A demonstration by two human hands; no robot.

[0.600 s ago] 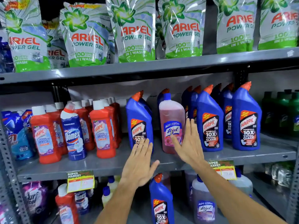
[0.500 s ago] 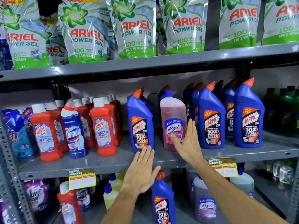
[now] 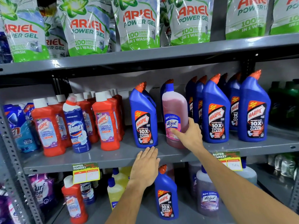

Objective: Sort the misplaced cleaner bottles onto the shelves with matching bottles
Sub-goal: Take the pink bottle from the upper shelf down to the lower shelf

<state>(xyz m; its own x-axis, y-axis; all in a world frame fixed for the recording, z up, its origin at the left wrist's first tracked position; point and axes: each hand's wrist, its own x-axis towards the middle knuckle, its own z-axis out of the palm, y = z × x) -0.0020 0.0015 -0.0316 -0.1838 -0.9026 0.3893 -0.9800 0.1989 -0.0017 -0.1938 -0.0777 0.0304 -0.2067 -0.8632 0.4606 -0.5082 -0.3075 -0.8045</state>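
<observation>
Since the earlier frame, right hand (image 3: 189,136) has reached the pink bottle (image 3: 175,117) among blue bottles (image 3: 216,113), fingers curling round it, not lifted. Left hand (image 3: 145,167) hovers spread. Sorting barely begun.

Green-and-white Ariel Power Gel plastic pouches (image 3: 88,28): seven with fronts showing on the top shelf
Blue plastic Harpic bottles with orange angled caps (image 3: 143,117): at least nine — more behind could not be counted
Red plastic Harpic Bathroom Cleaner bottles with white caps (image 3: 106,123): about ten, rear rows unclear
Blue-and-white Domex bottles (image 3: 76,123): two
Pink Lizol bottle with blue cap (image 3: 174,110): one
Pale Lizol bottles on the lower shelf (image 3: 207,194): two or three
Yellow bottles with blue caps (image 3: 114,191): two
Hands (image 3: 146,167): two
</observation>
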